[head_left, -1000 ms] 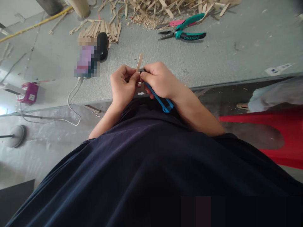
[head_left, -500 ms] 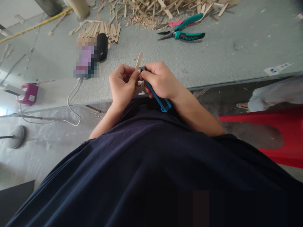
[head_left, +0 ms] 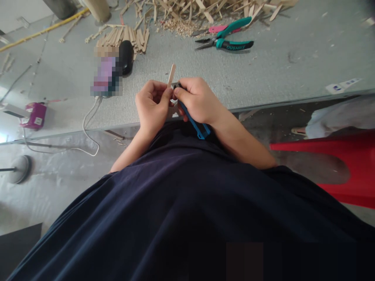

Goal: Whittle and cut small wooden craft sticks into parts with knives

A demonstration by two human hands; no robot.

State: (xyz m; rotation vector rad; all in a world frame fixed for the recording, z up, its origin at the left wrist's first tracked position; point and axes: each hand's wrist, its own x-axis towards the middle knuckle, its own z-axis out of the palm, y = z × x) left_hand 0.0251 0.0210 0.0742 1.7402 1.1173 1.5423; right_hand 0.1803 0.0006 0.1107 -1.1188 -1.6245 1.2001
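Observation:
Between the thumb and fingers of my left hand (head_left: 154,103) a wooden craft stick (head_left: 171,75) is pinched, its rounded end pointing up and away from me. My right hand (head_left: 200,99) is wrapped round a blue and black utility knife (head_left: 195,124), whose handle slants down toward my body. The knife's grey front end meets the stick close to my left thumb. My fingers hide most of the blade and the stick's lower end. Both hands are close together over the table's near edge.
Pliers with green and black handles (head_left: 236,45) lie on the table (head_left: 281,66) beyond my hands. Behind them are a pink-handled tool (head_left: 218,29), wood shavings (head_left: 178,27) and heaped sticks (head_left: 190,8). A black rounded object (head_left: 126,57) and a cable (head_left: 84,121) are left. A red chair (head_left: 360,168) stands right.
Hardly anything differs. Both hands keep their grip on the stick and the knife, and the knife handle has shifted very slightly.

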